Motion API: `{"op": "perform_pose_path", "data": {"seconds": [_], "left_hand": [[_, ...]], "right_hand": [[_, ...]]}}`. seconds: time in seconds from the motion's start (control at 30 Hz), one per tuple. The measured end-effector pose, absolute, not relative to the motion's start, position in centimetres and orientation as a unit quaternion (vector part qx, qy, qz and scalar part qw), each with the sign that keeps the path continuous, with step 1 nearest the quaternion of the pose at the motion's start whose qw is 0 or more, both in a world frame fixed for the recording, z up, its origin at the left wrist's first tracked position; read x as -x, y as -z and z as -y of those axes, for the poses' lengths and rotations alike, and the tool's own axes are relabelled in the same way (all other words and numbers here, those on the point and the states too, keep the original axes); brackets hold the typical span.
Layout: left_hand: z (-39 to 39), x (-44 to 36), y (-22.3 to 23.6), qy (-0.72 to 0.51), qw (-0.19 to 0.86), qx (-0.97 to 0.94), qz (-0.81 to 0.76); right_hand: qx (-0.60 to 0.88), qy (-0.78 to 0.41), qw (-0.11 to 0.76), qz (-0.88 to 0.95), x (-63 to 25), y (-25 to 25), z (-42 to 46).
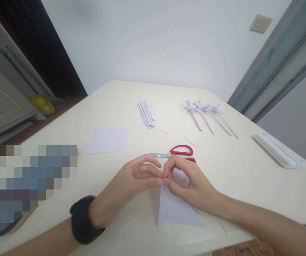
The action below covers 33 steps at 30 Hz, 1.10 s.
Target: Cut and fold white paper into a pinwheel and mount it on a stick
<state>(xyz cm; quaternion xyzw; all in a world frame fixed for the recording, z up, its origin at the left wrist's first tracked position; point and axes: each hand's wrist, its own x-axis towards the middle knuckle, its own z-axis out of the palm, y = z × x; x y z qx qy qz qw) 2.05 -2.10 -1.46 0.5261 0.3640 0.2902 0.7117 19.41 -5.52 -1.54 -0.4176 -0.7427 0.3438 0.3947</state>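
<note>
A partly folded piece of white paper [178, 209] stands tilted above the table near its front edge, its lower point and one side showing. My right hand [187, 181] pinches its upper corner between thumb and forefinger. Closed on the same corner is my left hand [142, 176], thumb and fingertips meeting there, with the forefinger raised; a black band is on that wrist. Just behind my hands lie red-handled scissors [181, 146], blades pointing left, partly hidden by my right hand. The exact spot between my fingertips is covered.
Several white paper pinwheels on sticks [202, 110] lie at the back right, several rolled paper tubes [146, 114] at the back middle. A square white sheet [107, 140] rests on the left. A white packet [278, 150] lies by the right edge. Paper scraps [165, 132] are scattered between.
</note>
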Motion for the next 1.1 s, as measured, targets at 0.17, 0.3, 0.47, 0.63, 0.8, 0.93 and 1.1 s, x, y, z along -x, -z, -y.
{"op": "perform_pose_path", "data": {"seconds": [0.17,0.3,0.47,0.63,0.8,0.93,1.1], "left_hand": [[2.0,-1.7,1.8,-0.289,0.709,-0.541,-0.348],[2.1,-1.6,1.6,-0.298,0.673,-0.584,-0.342],[2.3,-1.4,1.2,-0.301,0.640,-0.626,-0.328],[2.4,-1.5,1.2,-0.306,0.646,-0.629,-0.307],[2.3,-1.3,1.0,-0.294,0.656,-0.626,-0.302],[2.1,-1.0,0.8,-0.292,0.628,-0.653,-0.305],[2.0,-0.6,0.7,-0.316,0.576,-0.686,-0.312]], "right_hand": [[0.412,-0.361,0.398,0.736,-19.3,1.5,5.6],[0.415,-0.359,0.398,0.735,-19.3,1.5,5.8],[0.403,-0.371,0.395,0.738,-19.2,1.3,5.8],[0.395,-0.386,0.390,0.737,-19.1,1.2,5.8],[0.392,-0.387,0.399,0.733,-19.6,1.1,5.5],[0.419,-0.377,0.420,0.711,-20.4,1.0,4.9],[0.462,-0.383,0.391,0.697,-21.3,0.3,4.2]]}}
